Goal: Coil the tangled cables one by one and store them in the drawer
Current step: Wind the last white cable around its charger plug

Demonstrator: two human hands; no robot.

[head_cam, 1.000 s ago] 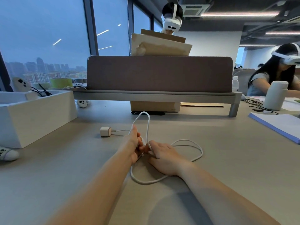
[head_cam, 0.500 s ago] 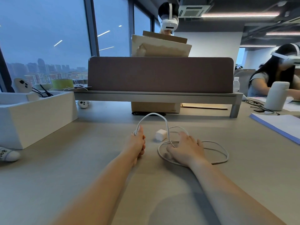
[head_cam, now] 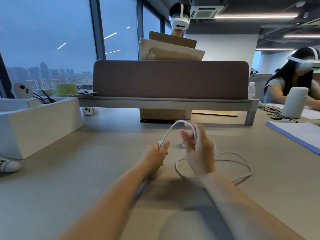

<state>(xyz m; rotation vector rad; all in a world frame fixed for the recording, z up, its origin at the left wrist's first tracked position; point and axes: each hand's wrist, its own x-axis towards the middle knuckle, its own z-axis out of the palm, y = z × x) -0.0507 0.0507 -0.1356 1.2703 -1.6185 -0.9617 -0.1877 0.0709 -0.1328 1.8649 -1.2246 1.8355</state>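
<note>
A white cable [head_cam: 232,155] lies in loose loops on the beige desk [head_cam: 69,179], right of centre. One stretch of it arches up between my hands. My left hand [head_cam: 158,153] grips the cable in a fist, with a few turns bunched at the thumb. My right hand [head_cam: 197,146] is lifted off the desk, palm turned left, and the cable runs over its curled fingers. The cable's white plug block is hidden behind my right hand. The white open drawer box [head_cam: 36,122] stands at the left edge of the desk.
A grey desk shelf [head_cam: 169,103] with a brown divider panel crosses the back. A cardboard box [head_cam: 164,114] sits under it. A blue-edged paper pad [head_cam: 297,134] and a white bottle [head_cam: 294,103] lie at the right. Two people wearing headsets sit beyond.
My right hand rose from the loops on the desk and now carries the arched cable over its fingers. The plug block went out of sight. My left hand kept its grip.
</note>
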